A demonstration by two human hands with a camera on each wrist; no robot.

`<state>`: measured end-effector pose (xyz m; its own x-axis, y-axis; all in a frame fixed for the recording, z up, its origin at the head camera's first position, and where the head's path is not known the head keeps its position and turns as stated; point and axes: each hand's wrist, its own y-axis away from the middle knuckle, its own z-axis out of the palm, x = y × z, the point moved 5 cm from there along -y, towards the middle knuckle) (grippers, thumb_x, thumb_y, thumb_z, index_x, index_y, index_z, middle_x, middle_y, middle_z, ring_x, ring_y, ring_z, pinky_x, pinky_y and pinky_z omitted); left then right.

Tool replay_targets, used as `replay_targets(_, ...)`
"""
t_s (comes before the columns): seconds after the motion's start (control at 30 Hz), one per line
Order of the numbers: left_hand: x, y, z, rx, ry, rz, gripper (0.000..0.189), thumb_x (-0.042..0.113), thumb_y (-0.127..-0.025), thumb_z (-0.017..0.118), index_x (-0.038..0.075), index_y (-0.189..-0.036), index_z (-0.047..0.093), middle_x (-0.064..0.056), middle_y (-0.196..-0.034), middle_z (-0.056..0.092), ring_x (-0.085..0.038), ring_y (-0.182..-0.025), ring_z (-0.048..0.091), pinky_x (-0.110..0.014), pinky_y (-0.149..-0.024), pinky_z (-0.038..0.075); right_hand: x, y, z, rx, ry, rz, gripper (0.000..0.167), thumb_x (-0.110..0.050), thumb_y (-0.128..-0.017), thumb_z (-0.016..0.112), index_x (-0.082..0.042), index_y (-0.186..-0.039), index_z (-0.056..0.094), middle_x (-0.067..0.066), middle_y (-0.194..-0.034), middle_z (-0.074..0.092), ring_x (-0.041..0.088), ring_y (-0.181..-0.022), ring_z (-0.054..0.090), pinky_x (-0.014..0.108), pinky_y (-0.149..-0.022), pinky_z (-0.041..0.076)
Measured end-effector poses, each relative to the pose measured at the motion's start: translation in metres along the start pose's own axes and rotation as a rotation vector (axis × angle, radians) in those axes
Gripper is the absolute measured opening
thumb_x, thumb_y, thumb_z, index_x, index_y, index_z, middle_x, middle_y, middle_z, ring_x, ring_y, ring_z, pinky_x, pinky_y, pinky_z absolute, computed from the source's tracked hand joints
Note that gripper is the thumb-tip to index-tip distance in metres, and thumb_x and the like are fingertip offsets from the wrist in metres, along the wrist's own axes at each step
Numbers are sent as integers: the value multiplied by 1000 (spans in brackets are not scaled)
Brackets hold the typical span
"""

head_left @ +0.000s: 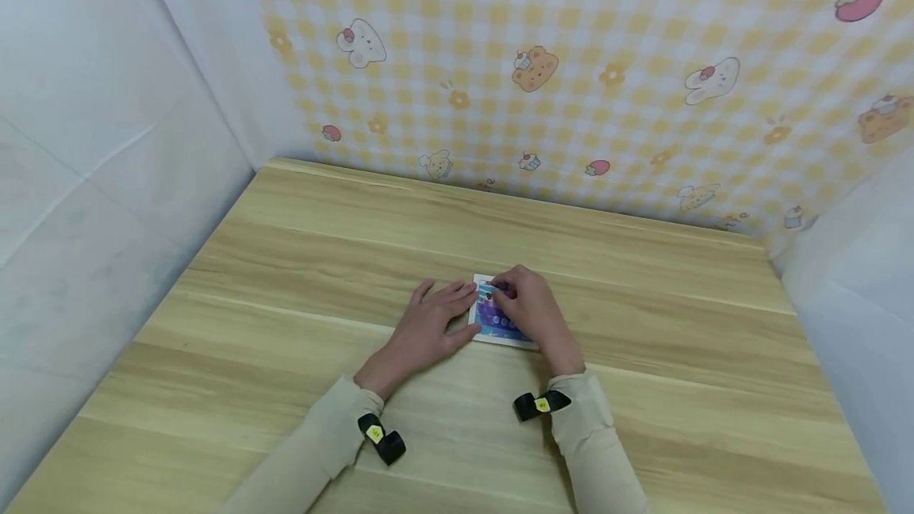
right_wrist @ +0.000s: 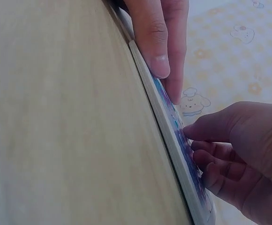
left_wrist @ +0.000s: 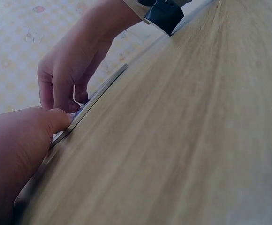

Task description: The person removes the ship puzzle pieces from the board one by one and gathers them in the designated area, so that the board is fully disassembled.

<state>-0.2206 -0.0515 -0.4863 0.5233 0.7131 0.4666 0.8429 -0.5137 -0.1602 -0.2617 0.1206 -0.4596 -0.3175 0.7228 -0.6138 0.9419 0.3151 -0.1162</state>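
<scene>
A small, thin picture board (head_left: pixel 489 327) with a pale rim and a purple and blue print lies flat on the table. My left hand (head_left: pixel 428 327) rests at its left side, fingers extended, with the thumb and fingertips over that edge. Over the upper right part of the print is my right hand (head_left: pixel 534 308), its fingers bent and thumb near them. In the right wrist view these fingertips touch the printed face of the board (right_wrist: pixel 166 122). I cannot tell whether a small piece is pinched between them. The board's right side is partly hidden under the right hand.
The wood-grain table (head_left: pixel 286 276) stretches around both hands. Behind it hangs a yellow checked cloth (head_left: pixel 485 46) with cartoon prints. White sheets (head_left: pixel 100 181) close off the left and right sides. Each sleeve carries a black wrist strap (head_left: pixel 543 404).
</scene>
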Motion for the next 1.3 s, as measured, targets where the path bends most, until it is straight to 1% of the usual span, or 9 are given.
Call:
replay_targets(0.13,1,-1,0,4,-7,1,61,49,-104,57,11,-152,53,-1,-159,46,-21,-150,39,-58,-124,16,-2,1,-1,-7,11,2,17,-7,-96,71,1,-109,79,11,-94,69,20,-76,56,36,-70,51)
replay_targets(0.37,1,-2,1,12,9,-15,64,48,-102,60,11,-154,50,-3,-158,47,-21,-149,40,-56,-125,17,-3,0,4,-8,20,11,17,-7,-98,68,0,-109,78,7,-85,61,20,-74,52,34,-66,46)
replay_targets(0.43,0,-2,2,14,21,-21,65,48,-102,61,11,-155,48,-3,-158,48,-21,-149,40,-55,-125,17,-1,0,6,1,16,29,16,-8,-100,67,0,-109,77,8,-88,62,21,-77,54,36,-70,48)
replay_targets(0.53,-1,-2,2,17,30,-24,66,47,-101,63,11,-155,48,-4,-157,49,-22,-149,41,-55,-125,17,1,-1,8,20,5,58,17,-8,-102,65,0,-111,77,11,-97,67,25,-86,60,42,-81,54)
replay_targets(0.6,-1,-2,2,21,29,-22,66,46,-101,63,11,-155,48,-4,-157,49,-22,-148,42,-55,-125,17,2,-1,8,32,1,82,18,-10,-103,64,0,-111,76,12,-103,68,26,-91,61,45,-87,55)
replay_targets(0.7,-1,-3,2,26,26,-18,66,46,-100,64,12,-155,49,-4,-156,50,-22,-148,42,-55,-124,17,4,-1,9,45,3,106,19,-14,-104,63,-1,-112,75,13,-103,66,27,-88,61,46,-85,55)
replay_targets(0.83,-2,-4,3,19,16,-34,66,47,-101,63,13,-156,47,-1,-157,49,-20,-148,41,-54,-125,16,6,-3,10,60,24,108,21,-18,-104,62,-2,-111,74,12,-103,62,27,-85,61,46,-81,55)
replay_targets(1.07,-1,-4,3,19,13,-38,67,47,-101,64,13,-156,48,-2,-157,50,-21,-148,42,-55,-125,16,7,-4,10,61,16,111,21,-19,-104,61,-3,-111,73,13,-109,63,29,-91,65,49,-86,55)
replay_targets(1.3,-2,-5,4,13,18,-39,67,47,-101,64,13,-156,48,-2,-157,50,-21,-148,42,-54,-125,16,8,-3,10,60,4,124,22,-19,-104,61,-3,-113,72,13,-110,64,29,-93,64,50,-87,54)
